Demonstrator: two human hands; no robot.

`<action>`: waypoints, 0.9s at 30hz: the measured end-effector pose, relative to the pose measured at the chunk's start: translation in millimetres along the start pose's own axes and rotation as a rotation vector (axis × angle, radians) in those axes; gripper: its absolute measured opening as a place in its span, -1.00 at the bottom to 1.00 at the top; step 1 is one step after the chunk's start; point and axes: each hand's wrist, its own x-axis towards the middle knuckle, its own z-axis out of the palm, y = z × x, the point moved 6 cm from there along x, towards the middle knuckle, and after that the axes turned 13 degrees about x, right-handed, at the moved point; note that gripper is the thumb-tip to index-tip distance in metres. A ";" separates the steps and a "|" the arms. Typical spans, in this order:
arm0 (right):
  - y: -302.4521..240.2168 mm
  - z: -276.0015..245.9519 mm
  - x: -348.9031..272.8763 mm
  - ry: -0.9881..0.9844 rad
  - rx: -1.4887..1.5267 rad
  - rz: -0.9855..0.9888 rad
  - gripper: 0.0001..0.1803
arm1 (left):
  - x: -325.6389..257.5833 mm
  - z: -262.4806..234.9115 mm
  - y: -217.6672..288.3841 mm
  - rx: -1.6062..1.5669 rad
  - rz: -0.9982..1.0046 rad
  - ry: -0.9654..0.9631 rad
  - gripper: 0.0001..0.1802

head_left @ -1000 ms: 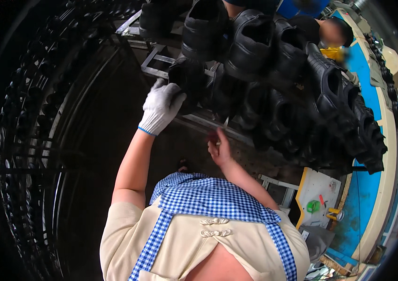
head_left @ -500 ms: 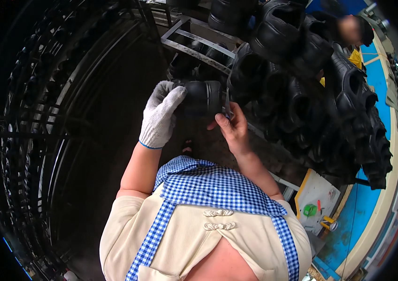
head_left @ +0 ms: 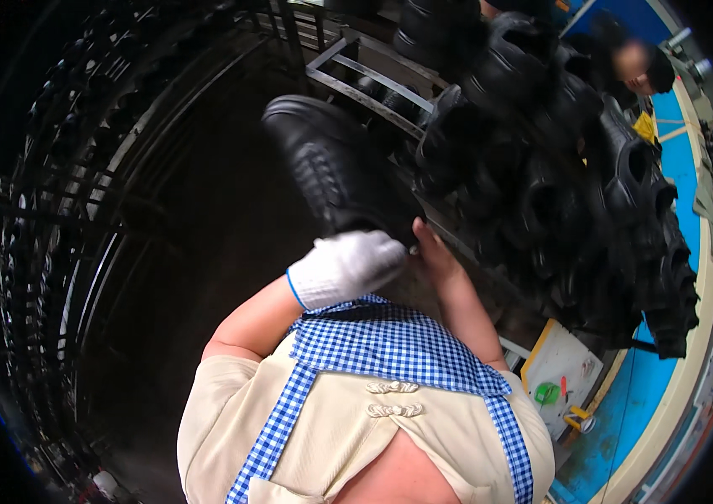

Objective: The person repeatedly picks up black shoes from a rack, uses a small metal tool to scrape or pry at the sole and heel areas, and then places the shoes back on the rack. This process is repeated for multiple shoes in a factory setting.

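Observation:
A black lace-up shoe [head_left: 327, 172] hangs in front of me, its toe pointing away to the upper left. My left hand [head_left: 346, 269], in a white knitted glove with a blue cuff edge, grips it at the heel end by the opening; the fingertips are partly hidden. Bare and close beside the heel, my right hand [head_left: 440, 256] has its fingers drawn in. A small pale glint shows at its fingertips, but what it holds is mostly hidden.
Many black shoes [head_left: 541, 193] hang crowded on a rack at right, near a metal frame [head_left: 373, 80]. Dark racks [head_left: 79, 202] line the left. Beyond the shoes runs a blue-topped bench [head_left: 680, 168], where another person [head_left: 634, 63] stands. A white board [head_left: 562, 370] holds small tools.
The shoe has turned so its toe now points away and its upper shows. My left hand has come down and nearer to my right hand. The thin strip-like tool at my right hand is now mostly hidden.

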 end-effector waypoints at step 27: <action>16.1 20.7 -45.6 -0.182 -0.543 0.055 -0.42 | 2.0 -0.2 -106.7 -1.036 -0.600 0.644 -0.24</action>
